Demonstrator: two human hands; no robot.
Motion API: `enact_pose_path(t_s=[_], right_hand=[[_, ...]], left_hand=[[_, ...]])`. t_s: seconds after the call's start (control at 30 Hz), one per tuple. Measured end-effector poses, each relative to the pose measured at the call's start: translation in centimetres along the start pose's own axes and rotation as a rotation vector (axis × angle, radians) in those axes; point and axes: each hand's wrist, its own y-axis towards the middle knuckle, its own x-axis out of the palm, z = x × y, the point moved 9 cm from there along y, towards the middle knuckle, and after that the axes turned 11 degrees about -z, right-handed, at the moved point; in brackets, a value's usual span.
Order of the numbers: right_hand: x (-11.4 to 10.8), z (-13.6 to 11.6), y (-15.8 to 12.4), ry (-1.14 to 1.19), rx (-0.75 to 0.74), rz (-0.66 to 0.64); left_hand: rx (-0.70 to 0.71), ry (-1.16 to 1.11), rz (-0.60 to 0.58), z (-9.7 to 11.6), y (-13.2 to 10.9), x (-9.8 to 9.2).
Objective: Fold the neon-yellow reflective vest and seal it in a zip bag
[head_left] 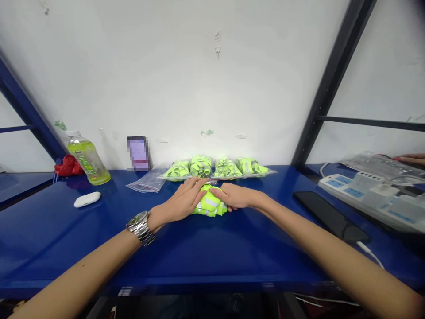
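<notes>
A bundled neon-yellow reflective vest (210, 204) with silver strips lies on the blue table, between my two hands. My left hand (184, 199) rests over its left side, fingers stretched out toward the back and thumb on the fabric. My right hand (235, 196) grips the right side, its fingers curled under the edge and its thumb on top. Just behind the bundle, several clear bags (229, 168) with similar neon-yellow vests stand in a row against the wall. Left of them lies a flat clear zip bag (146, 182).
On the left are a drink bottle (89, 159), a red bundle (68, 166), a white earbud case (87, 200) and a leaning phone (138, 153). On the right are a black phone (328, 216) with a cable and power strips (352, 186). Another person's hand (413, 158) shows at far right.
</notes>
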Motion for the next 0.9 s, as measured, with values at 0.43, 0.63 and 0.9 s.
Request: enact_pose_path(t_s=[0.43,0.63,0.9], right_hand=[[-2.0,3.5,1.6,-0.291,0.264,0.140],[-2.0,3.5,1.7,-0.302,0.282,0.216],[-1.7,3.6,1.2,-0.253,0.243,0.305]], left_hand=[[0.143,0.133,-0.084,1.1,0.2,1.4],[0.070,0.173,-0.212,0.7,0.5,1.4],[-0.016,0.197,-0.378,1.6,2.0,0.7]])
